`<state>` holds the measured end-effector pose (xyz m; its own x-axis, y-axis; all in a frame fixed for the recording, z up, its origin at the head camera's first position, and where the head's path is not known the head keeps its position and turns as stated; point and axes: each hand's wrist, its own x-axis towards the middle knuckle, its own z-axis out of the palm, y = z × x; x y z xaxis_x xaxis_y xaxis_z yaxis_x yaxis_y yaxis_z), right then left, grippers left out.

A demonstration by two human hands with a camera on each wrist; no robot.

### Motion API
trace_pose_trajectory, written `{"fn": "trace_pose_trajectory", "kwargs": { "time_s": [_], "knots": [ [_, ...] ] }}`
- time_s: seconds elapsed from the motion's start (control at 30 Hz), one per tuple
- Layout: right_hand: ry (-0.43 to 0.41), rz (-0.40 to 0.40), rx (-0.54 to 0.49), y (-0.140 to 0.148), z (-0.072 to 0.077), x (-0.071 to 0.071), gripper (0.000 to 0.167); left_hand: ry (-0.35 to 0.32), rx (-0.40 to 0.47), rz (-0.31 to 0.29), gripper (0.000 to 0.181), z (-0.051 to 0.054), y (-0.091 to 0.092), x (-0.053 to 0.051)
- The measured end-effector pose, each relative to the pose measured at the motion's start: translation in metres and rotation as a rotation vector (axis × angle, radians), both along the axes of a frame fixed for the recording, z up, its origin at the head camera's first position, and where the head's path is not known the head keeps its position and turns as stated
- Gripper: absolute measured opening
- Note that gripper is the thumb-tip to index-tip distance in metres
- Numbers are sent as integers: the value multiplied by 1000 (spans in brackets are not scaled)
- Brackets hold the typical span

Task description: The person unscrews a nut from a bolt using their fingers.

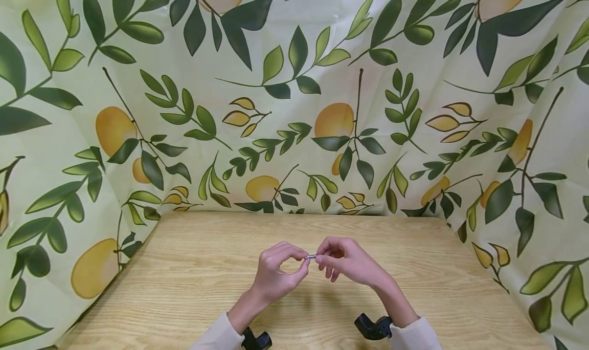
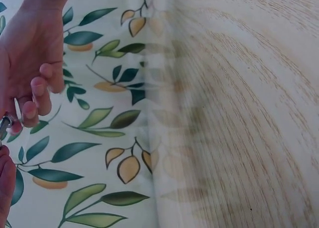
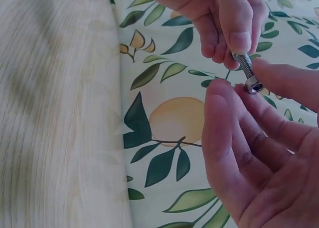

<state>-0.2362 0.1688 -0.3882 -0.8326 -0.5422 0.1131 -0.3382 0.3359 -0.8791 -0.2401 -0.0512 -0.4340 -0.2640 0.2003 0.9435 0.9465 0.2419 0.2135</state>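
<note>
A small silver socket-head bolt (image 1: 311, 257) is held between the two hands above the table. In the right wrist view, the bolt (image 3: 245, 66) shows a threaded shank and a round head with a recess. My left hand (image 1: 278, 273) pinches its threaded end between thumb and finger, and those fingertips hide the tip. At the head end, my right hand (image 1: 352, 262) grips with thumb and fingertips, its other fingers loosely bent. Only the bolt's end (image 2: 6, 122) and a little of the left hand show at the left wrist view's edge.
The wooden table (image 1: 184, 268) lies beneath both hands. A cloth (image 1: 294, 109) printed with leaves and orange fruit rises behind it and along both sides. Black wrist-worn cameras sit at the left cuff (image 1: 256, 340) and right cuff (image 1: 374, 327).
</note>
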Motion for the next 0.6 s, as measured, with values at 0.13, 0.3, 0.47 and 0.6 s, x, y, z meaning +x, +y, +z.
{"fn": "trace_pose_trajectory", "kwargs": {
  "time_s": [0.13, 0.3, 0.47, 0.6],
  "knots": [
    [23, -8, -9, 0, -1, 0, 16, -15, 1, 4, 26, 0, 0, 1],
    [44, -12, -20, 0, -4, -2, 18, -15, 2, 4, 27, 0, 0, 1],
    [45, -16, -10, 0, -3, -2, 20, -5, 4, 5, 28, 0, 0, 1],
    [40, -10, 18, 0, -2, -1, 18, 2, 7, 6, 28, 0, 0, 1]
  ]
}}
